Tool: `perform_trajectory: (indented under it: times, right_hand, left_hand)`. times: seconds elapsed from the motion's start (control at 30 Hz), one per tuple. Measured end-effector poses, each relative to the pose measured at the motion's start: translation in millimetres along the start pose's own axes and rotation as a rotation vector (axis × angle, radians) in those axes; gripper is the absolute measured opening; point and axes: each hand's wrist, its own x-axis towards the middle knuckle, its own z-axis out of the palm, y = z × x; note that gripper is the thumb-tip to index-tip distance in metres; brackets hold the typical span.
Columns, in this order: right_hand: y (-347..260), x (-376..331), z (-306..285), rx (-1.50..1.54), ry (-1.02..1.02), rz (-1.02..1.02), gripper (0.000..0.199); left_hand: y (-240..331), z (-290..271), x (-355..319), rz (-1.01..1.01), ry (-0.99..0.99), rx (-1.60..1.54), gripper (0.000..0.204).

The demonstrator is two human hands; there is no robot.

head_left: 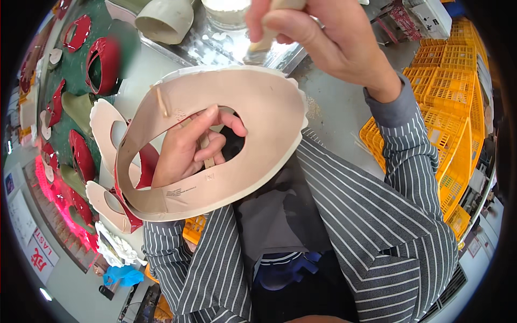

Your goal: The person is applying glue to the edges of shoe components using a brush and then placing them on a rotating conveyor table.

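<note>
My left hand [186, 148] reaches through the opening of a shoe upper [269, 126] and holds it up, fingers curled. The upper shows its beige-pink lining, has a pale ragged edge, and red shows on its outer side. A thin light strip [207, 153] lies by my left fingers; I cannot tell if it is gripped. Above the upper's far edge, my right hand [339, 48] is closed on a flat brush [261, 47], its bristles pointing down and slightly blurred. Whether the bristles touch the upper cannot be told.
A jar of white paste [226, 15] and a pale grey cup [166, 21] stand on a metal tray [293, 58] at the back. Several red uppers [102, 64] lie on a green surface [69, 72] to the left. Yellow crates [447, 129] are stacked at right.
</note>
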Motion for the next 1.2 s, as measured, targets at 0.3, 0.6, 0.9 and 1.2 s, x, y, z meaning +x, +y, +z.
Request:
perform_trajectory:
  times: [0.3,0.6,0.9,1.2]
  right_hand:
    - [-1,16,17,0.253,0.23,-0.064,0.018]
    - [-27,-2,-3,0.052,0.257,0.172,0.021]
    - [-2,-25,7,0.122,0.415,0.041,0.021]
    - [-14,-44,-2,0.043,0.53,0.039,0.024]
  left_hand:
    - [2,4,3,0.024,0.021,0.038,0.034]
    - [-2,4,-6,0.136,0.126,-0.139,0.032]
    - [-12,3,-11,0.323,0.165,-0.152,0.035]
    - [-31,13,-4,0.531,0.213,-0.192,0.041]
